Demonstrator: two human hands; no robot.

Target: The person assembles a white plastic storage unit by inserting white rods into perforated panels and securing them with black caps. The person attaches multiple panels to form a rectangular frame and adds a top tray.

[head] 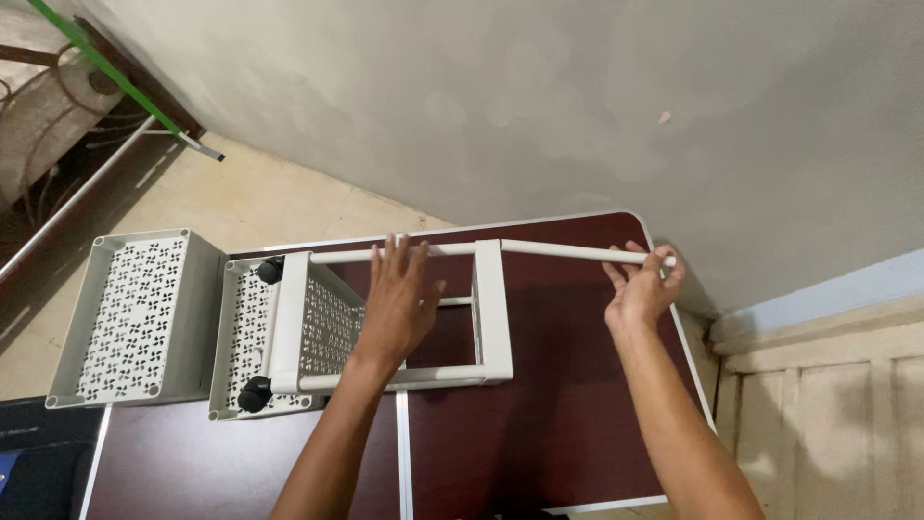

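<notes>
White metal met both my hands at that moment: my right hand (643, 289) was closed around the far end of the long white metal tube (577, 252), thumb and fingers pinching it near its tip, while my left hand (397, 306) lay open and flat, fingers spread, pressing on the white perforated metal basket frame (385, 318) without gripping anything. I take that frame, lying on its side on the dark maroon folding table (558, 404), as my landmark. The tube ran along the frame's far edge, passing through its corner posts and sticking out well beyond its right side, where my right hand held it. On the frame's left side I saw two black caster wheels (255, 395), and under and left of it sat a second white perforated tray (245, 332), with a third white perforated tray (135, 318) just beyond that, overhanging the table's left end. Behind the frame rose a grey plaster wall (539, 106).

I judged the step in hand to be feeding the tube through the frame's corners. The next move would call for a steady push along the tube's axis while my flat hand kept the frame from sliding.
</notes>
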